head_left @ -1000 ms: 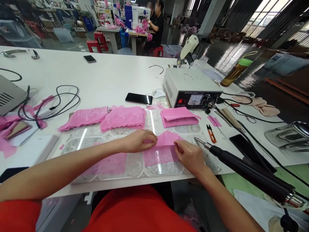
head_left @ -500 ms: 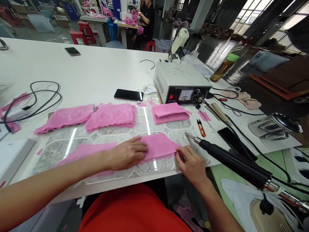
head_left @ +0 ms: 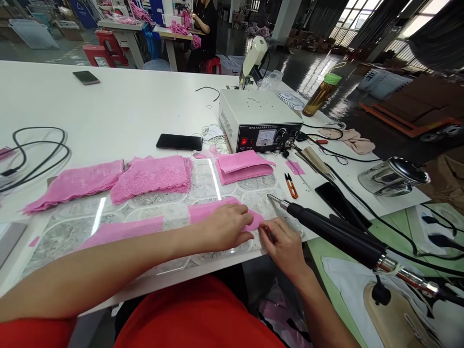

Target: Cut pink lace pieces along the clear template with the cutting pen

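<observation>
A pink fabric piece (head_left: 202,211) lies on the clear patterned mat (head_left: 174,263) in front of me. My left hand (head_left: 228,227) rests across its right part, fingers slightly bent and laid on the cloth. At the right corner, my right hand (head_left: 282,244) pinches the fabric edge between thumb and fingers. Just beyond that hand, a black handheld tool with a metal tip (head_left: 326,227) points toward the cloth. Another pink piece (head_left: 126,229) sits to the left, partly covered by my left forearm.
Behind the mat are lace-patterned pink stacks (head_left: 155,176), a folded pink piece (head_left: 242,166) and a phone (head_left: 179,142). A control box (head_left: 261,121) stands at the back, with orange snips (head_left: 291,186), a dark phone (head_left: 342,205) and a glass jar (head_left: 391,176) rightward. A person (head_left: 205,29) sits beyond.
My left hand has slid right along the fabric, closer to my right hand at the corner. The right hand keeps its pinch. The whole view has shifted slightly.
</observation>
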Action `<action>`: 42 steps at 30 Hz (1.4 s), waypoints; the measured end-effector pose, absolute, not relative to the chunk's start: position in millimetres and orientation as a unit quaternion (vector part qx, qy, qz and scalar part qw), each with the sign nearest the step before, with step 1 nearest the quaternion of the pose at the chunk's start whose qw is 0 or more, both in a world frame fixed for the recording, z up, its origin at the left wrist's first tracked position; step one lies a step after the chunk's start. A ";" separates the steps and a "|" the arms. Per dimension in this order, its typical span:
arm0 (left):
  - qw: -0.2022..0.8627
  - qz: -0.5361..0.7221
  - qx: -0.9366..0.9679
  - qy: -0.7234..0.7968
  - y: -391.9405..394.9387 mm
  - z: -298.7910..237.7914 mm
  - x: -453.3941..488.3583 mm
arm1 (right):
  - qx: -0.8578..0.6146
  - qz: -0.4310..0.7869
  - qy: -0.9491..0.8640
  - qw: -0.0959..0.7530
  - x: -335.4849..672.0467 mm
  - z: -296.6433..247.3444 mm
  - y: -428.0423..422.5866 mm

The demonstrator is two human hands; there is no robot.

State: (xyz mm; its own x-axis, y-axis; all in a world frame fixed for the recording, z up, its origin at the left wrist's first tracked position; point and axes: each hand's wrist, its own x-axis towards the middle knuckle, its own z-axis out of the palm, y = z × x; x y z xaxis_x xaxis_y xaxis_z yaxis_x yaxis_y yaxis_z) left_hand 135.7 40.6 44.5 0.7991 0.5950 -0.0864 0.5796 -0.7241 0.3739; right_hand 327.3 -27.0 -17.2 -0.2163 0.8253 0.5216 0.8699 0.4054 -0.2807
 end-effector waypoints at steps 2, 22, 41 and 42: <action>0.199 0.018 0.923 0.330 41.9 40.0 154.2 | -0.543 -0.031 -0.778 0.315 327.4 -17.3 -27.7; 0.367 0.094 0.847 0.373 57.8 30.0 160.0 | -0.574 -0.002 -0.725 0.379 326.6 -12.0 -31.9; 0.330 0.075 0.851 0.402 55.4 26.1 163.8 | -0.611 -0.003 -0.697 0.376 327.1 -15.3 -30.2; 0.321 0.073 0.854 0.404 54.1 25.2 164.6 | -0.612 -0.001 -0.695 0.376 327.7 -15.4 -30.3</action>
State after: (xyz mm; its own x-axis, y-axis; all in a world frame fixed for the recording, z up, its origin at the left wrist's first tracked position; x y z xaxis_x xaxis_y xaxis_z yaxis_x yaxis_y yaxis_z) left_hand 164.6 54.1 25.2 0.6628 0.7365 -0.1348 0.6433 -0.4679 0.6060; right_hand 327.7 -30.3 -15.4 0.0328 0.8511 0.5240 0.8522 0.2502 -0.4596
